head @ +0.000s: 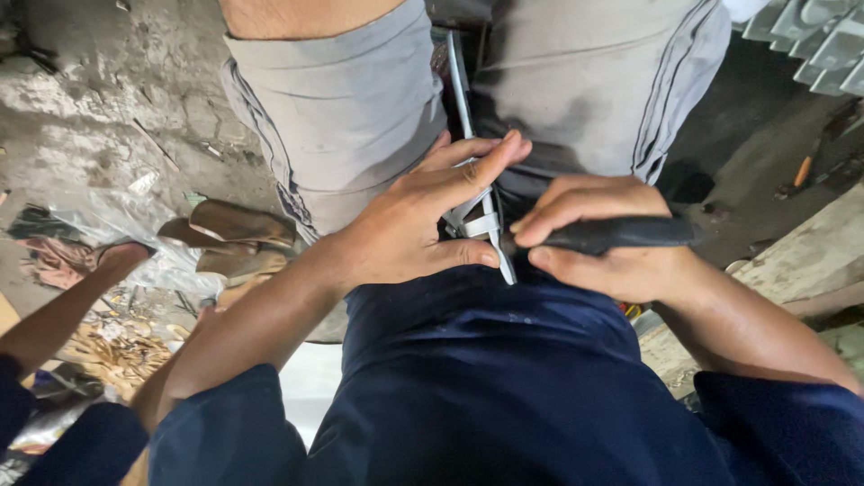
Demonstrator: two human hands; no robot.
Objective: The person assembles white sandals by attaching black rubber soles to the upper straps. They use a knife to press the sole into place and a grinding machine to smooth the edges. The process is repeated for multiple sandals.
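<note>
At the centre of the frame the left hand pinches a thin grey metal strip, thumb below and fingers curled over it. Just right of it, the right hand is wrapped tight around a black tool handle; the tool's tip is hidden behind the fingers. The strip's upper end disappears between grey shorts.

Little room remains around the metal strip: grey-clad legs crowd it on both sides, and the left hand and right hand close in from below. Open concrete floor lies left, past the sandals.
</note>
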